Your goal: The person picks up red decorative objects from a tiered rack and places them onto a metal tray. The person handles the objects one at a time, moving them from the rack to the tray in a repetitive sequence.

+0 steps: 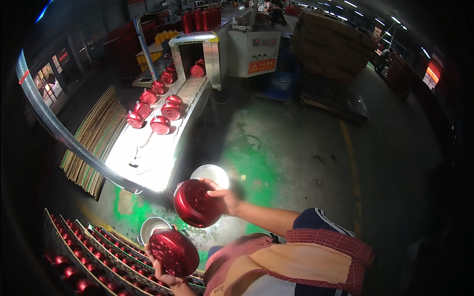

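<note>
My right hand is closed on the rim side of a glossy red pot, its rounded base turned up toward me. Beside and behind it shows a pale round opening; I cannot tell whether that hand holds it too. Lower down, my left hand grips a second red pot, also base up. A pot with a silver-coloured inside shows just beyond it; whether it is held or standing is unclear. The two red pots are apart, in front of my body.
A brightly lit conveyor carries several red pots out of a metal tunnel. Stacked cardboard sheets lean left of it. Racks of red pots stand lower left. A curved metal rail crosses the left side.
</note>
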{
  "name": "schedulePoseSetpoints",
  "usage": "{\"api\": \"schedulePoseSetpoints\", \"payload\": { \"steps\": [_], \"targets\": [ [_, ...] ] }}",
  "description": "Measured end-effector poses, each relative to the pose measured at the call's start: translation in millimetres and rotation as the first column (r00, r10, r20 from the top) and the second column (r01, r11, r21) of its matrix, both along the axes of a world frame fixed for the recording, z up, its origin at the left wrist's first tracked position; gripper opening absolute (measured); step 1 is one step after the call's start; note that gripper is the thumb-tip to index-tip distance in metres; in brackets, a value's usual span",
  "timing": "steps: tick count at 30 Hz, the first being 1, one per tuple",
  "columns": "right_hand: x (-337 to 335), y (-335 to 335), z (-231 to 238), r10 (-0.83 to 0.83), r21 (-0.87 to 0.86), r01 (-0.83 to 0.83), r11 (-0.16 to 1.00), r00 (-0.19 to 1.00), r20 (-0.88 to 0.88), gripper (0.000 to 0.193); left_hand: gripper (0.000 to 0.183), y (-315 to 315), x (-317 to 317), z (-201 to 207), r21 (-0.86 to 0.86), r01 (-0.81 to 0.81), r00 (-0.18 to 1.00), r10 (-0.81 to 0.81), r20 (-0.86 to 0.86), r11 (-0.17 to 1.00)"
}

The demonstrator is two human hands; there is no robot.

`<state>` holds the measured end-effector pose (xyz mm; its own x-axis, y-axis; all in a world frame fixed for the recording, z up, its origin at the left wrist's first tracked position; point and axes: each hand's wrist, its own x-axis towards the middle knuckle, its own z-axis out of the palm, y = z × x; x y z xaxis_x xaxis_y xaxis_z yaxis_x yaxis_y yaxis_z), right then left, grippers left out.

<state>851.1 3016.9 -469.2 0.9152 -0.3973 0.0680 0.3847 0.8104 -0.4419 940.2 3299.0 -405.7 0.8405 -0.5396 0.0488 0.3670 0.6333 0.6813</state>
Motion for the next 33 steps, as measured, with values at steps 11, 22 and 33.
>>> {"api": "schedulePoseSetpoints", "payload": {
  "steps": [11, 22, 33],
  "targets": [
    [83.2, -101.9, -103.5, 0.277, 0.440, -0.138, 0.887, 0.923, -0.268, 0.044, 0.048, -163.2, 143.4, -164.4, -0.147, 0.404, 0.692, -0.406, -0.596, 0.903],
    [175.7, -233.1, -86.2, 0.285, 0.711, -0.252, 0.656, 0.955, 0.075, 0.071, 0.041, -313.3, 233.9, -179.6, -0.109, 0.545, 0.419, -0.382, -0.824, 0.832],
    [227.2, -285.0, -110.0, 0.432, 0.523, -0.418, 0.743, 0.896, 0.102, 0.055, 0.051, -362.8, 256.9, -172.2, -0.334, 0.550, 0.335, -0.569, -0.752, 0.765]
  ]
}}
